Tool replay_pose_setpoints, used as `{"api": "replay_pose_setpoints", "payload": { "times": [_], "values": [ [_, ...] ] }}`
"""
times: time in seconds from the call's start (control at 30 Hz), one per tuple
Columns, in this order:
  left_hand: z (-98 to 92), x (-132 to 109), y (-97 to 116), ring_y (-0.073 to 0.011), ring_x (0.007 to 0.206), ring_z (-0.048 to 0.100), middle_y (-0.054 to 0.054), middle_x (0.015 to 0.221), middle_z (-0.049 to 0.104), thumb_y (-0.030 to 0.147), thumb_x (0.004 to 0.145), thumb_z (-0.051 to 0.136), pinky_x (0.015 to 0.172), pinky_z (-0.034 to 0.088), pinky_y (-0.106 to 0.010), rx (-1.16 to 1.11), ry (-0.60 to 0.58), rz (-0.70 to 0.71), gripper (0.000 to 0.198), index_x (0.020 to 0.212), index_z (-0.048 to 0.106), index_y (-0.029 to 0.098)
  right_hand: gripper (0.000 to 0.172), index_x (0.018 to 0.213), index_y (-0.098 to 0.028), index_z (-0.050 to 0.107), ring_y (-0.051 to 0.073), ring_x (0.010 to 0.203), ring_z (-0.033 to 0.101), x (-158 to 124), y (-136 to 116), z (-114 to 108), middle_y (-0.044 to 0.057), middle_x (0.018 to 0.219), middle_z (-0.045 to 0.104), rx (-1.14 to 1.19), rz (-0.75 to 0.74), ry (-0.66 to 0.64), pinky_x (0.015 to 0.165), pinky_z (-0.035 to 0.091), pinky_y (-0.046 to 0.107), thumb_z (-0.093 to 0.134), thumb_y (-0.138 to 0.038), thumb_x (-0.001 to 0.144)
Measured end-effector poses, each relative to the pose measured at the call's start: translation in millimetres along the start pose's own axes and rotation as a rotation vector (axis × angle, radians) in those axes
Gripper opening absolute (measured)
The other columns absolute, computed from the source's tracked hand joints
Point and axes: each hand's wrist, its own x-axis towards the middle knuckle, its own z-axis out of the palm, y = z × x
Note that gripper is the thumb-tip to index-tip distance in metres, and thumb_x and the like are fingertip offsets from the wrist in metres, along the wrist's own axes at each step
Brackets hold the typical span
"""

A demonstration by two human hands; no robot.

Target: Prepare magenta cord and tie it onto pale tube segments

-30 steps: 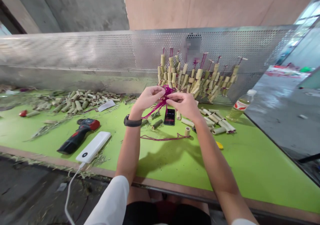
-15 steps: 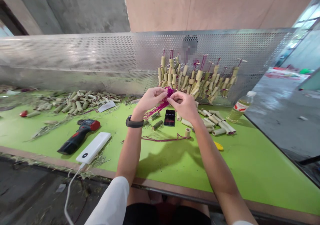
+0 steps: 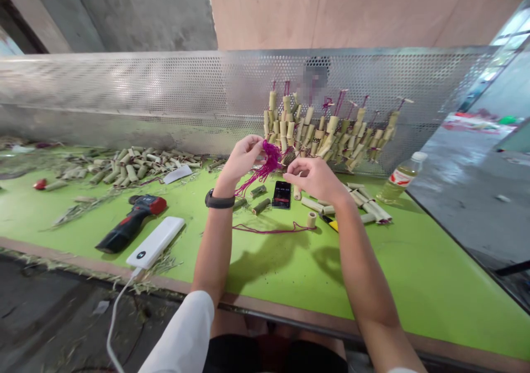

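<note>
My left hand (image 3: 242,160), with a dark band on its wrist, pinches a tangled bundle of magenta string (image 3: 270,158) above the table. Loose strands hang from the bundle toward the lower left. My right hand (image 3: 312,177) is just right of the bundle, thumb and fingertips drawn together. Whatever lies between those fingertips is too small to make out. Below the hands lies a phone (image 3: 281,195) with a lit screen. A short bamboo piece (image 3: 311,220) stands nearer me, with a magenta string (image 3: 269,231) stretched out leftward from it.
Strung bamboo pieces (image 3: 331,133) lean against a perforated metal screen (image 3: 165,86). Cut bamboo tubes (image 3: 128,169) are heaped at left. A cordless drill (image 3: 134,221) and white power bank (image 3: 156,243) lie left of my arms. A bottle (image 3: 401,179) and yellow-handled cutter (image 3: 330,222) are at right.
My hands have moved apart. The left has shifted slightly left with the string bundle, while the right has come away from it, rightward and down. The cutter is more exposed now.
</note>
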Motion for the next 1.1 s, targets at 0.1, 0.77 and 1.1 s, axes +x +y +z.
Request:
{"api": "replay_pose_setpoints", "payload": {
  "times": [0.1,0.77,1.1],
  "values": [
    [-3.2,1,-2,-0.0142,0.083,0.07,-0.005,0.096,0.069,0.035,0.1,0.063,0.072,0.061,-0.026,-0.007,0.046,-0.015,0.016,0.097,0.058,0.02,0.019,0.08,-0.022,0.068,0.015,0.06,0.064,-1,0,-7,0.002,0.075,0.073,-0.023,0.004,0.036,0.062,0.05,0.031,0.075,-0.038,0.086],
    [5.5,2,-1,-0.0095,0.081,0.07,-0.001,0.089,0.067,0.022,0.1,0.065,0.084,0.061,-0.024,-0.258,0.063,-0.101,0.013,0.09,0.058,0.018,0.038,0.125,-0.019,0.073,0.024,0.102,0.075,14,28,11,0.011,0.122,0.079,-0.186,0.13,-0.132,0.093,0.057,0.036,0.077,-0.034,0.09],
    [30.3,-5,7,-0.0098,0.081,0.068,-0.001,0.09,0.07,0.032,0.096,0.072,0.084,0.06,-0.025,-0.174,-0.13,0.045,0.016,0.095,0.066,0.017,0.032,0.101,-0.019,0.071,0.016,0.058,0.065,33,28,41,0.003,0.076,0.073,0.242,0.138,0.167,0.054,0.051,0.026,0.067,-0.051,0.097]
  ]
}}
